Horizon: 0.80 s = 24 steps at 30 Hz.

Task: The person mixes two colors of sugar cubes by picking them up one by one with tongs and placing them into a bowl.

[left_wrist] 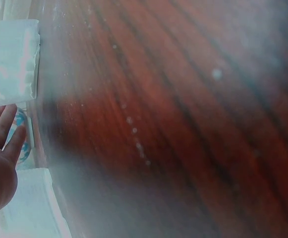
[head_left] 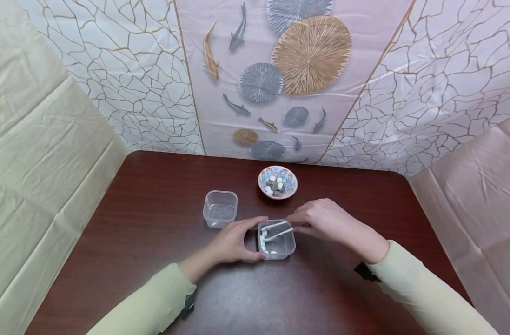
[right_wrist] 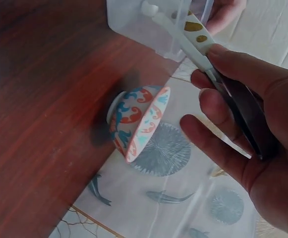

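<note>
The left hand (head_left: pixel 234 242) cups the near tub (head_left: pixel 277 240) between thumb and fingers to steady it, while the right hand (head_left: pixel 326 221) pinches tweezers (head_left: pixel 277 230) whose tips reach into the tub over white cubes (head_left: pixel 264 243).

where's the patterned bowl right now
In the head view, the small patterned ceramic bowl sits on the dark wooden table, just beyond the right hand.
</note>
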Each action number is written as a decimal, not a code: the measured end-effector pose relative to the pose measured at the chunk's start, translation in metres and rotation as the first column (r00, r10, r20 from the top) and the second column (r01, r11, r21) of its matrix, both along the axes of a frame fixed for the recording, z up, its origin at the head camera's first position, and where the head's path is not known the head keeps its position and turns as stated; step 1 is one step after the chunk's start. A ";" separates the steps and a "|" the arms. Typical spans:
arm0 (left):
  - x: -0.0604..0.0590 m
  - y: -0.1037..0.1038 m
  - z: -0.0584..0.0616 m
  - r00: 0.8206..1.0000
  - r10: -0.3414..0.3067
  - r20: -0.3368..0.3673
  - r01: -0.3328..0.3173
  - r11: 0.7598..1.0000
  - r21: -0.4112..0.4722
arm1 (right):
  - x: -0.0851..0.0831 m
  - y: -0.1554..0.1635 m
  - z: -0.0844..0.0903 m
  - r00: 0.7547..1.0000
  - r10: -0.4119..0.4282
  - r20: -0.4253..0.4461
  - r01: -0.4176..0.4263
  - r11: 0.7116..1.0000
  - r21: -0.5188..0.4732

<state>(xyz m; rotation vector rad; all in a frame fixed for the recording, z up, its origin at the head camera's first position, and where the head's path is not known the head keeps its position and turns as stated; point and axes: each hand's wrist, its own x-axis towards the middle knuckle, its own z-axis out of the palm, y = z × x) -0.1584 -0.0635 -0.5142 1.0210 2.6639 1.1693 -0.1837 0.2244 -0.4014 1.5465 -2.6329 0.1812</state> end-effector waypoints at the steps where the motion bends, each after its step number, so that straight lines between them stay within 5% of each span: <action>1: -0.001 0.000 -0.002 1.000 -0.003 -0.007 0.003 1.000 0.012 | 0.000 0.000 0.002 1.000 -0.004 0.002 0.003 1.000 0.007; 8: -0.008 0.000 -0.026 0.999 0.003 -0.053 0.001 0.996 0.086 | 0.004 0.002 0.008 0.999 -0.032 0.010 0.031 0.999 0.039; 18: -0.002 -0.001 -0.008 0.999 -0.009 -0.039 0.011 0.999 0.050 | 0.007 0.000 0.004 0.998 -0.017 -0.053 0.016 1.000 -0.010; 24: -0.005 -0.002 -0.017 0.998 -0.012 -0.066 0.016 0.998 0.062 | 0.007 -0.002 0.000 0.998 -0.015 -0.066 0.015 1.000 0.001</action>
